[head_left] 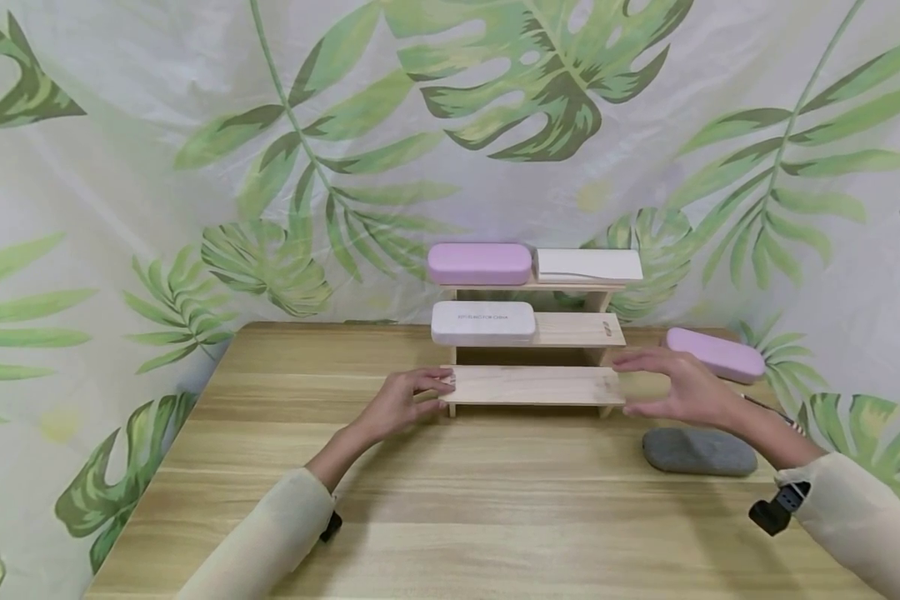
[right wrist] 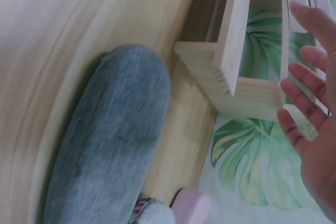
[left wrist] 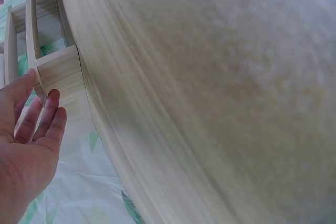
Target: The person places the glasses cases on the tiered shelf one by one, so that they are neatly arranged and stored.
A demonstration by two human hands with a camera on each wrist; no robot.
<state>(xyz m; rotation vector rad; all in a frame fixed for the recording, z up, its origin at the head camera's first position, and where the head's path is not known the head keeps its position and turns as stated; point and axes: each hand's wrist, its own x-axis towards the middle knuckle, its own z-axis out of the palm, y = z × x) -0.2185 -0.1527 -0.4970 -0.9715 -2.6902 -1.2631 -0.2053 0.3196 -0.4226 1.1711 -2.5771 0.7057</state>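
Note:
A three-tier wooden stand [head_left: 532, 385] is at the back of the wooden table. My left hand [head_left: 405, 404] is at the left end of its lowest board, fingertips right at the corner; in the left wrist view this hand [left wrist: 31, 140] has its thumb at the board's edge and its fingers loosely bent. Off the right end, my right hand [head_left: 682, 387] is spread with thumb and fingers apart, holding nothing. A lilac glasses case [head_left: 480, 264] and a white case [head_left: 588, 265] sit on the top tier. On the middle tier's left half lies a white printed case [head_left: 483, 323].
Right of the stand, a grey fabric glasses case [head_left: 699, 452] lies on the table [head_left: 450, 517] below my right wrist. Behind that wrist are another lilac case [head_left: 716, 356] and a partly hidden striped item [head_left: 795, 427]. A leaf-print cloth [head_left: 360, 100] hangs behind the table.

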